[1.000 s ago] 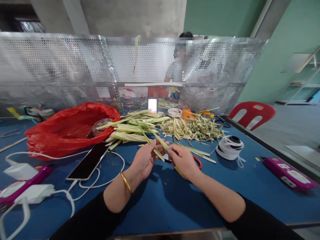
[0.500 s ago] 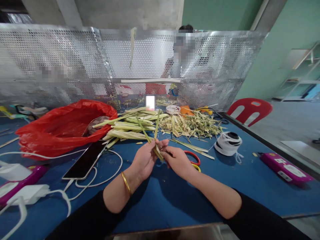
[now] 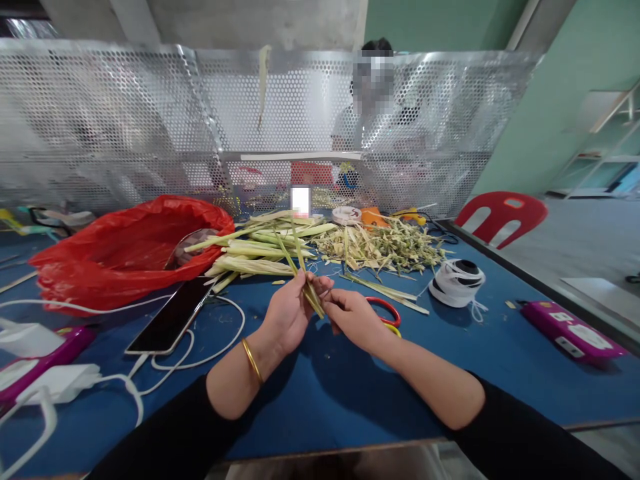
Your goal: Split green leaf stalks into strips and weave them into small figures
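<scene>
My left hand is closed on a few narrow green-yellow plant strips, pinched between thumb and fingers. Their long ends stick up and cross in a V, and the short ends point down toward me. At those lower ends, the fingertips of my right hand are pinched together on the strips; exactly which strand they grip is hard to make out. Just beyond my hands lies a heap of long pale-green stalks. Scissors with red and yellow handles lie partly hidden behind my right hand.
A red plastic bag stands open at left, near a phone with white cables. Trimmed scraps, a white spool and a purple power strip are to the right. Behind a perforated metal screen is a person.
The upright strip ends have swung to the left and the strips have turned slightly in my fingers. Both hands stay close together in nearly the same place.
</scene>
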A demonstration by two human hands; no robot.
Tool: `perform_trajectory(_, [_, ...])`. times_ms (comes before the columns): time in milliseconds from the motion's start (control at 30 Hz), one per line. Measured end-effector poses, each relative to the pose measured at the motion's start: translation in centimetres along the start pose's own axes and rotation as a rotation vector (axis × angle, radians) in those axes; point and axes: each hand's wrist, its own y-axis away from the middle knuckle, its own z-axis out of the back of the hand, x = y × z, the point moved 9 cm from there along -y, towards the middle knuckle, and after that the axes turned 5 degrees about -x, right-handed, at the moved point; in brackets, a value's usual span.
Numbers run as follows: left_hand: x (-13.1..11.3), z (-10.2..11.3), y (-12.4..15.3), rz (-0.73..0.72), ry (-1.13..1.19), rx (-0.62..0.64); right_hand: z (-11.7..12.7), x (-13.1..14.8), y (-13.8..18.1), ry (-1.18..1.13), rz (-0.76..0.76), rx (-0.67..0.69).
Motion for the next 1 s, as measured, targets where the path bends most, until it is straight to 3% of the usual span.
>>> perform_trajectory(133, [-0.4, -0.1, -0.1, -0.021, 0.017, 0.017, -0.2, 0.3, 0.2, -0.063, -0.005, 0.014])
perform_trajectory(300, [-0.5, -0.2, 0.2, -0.114, -0.148, 0.06, -1.6, 0.0, 0.7, -0.373, -0.18, 0.107])
perform_trajectory(433, [0.0, -0.4, 0.4, -0.088, -0.254, 0.073, -2.7, -0.2, 1.1, -0.485, -0.262, 0.202])
perform_trajectory(633, [-3.0, -0.1, 0.3, -0.226, -0.039, 0.005, -3.7, -0.8, 1.7, -0.458, -0.293, 0.244])
perform_trajectory(700, [-3.3, 0.4, 0.1, -0.198, 0.0, -0.015, -3.9, -0.5, 1.9, -0.363, -0.261, 0.286])
perform_trajectory(800, [-2.6, 1.1, -0.5, -0.066, 0.039, -0.037, -2.2, 1.5, 1.2, -0.109, -0.034, 0.293])
perform_trajectory(900, [-1.9, 1.7, -0.8, 0.005, 0.055, -0.055, 3.3, 3.3, -0.4, 0.368, 0.224, 0.051])
perform_trajectory(933, [-1.7, 1.7, -0.9, 0.021, 0.051, -0.051, 5.7, 3.0, -1.0, 0.58, 0.219, -0.062])
perform_trajectory(1000, [-1.0, 1.5, -0.8, 0.064, 0.038, -0.036, 9.6, 0.8, -2.0, 0.947, 0.035, -0.124])
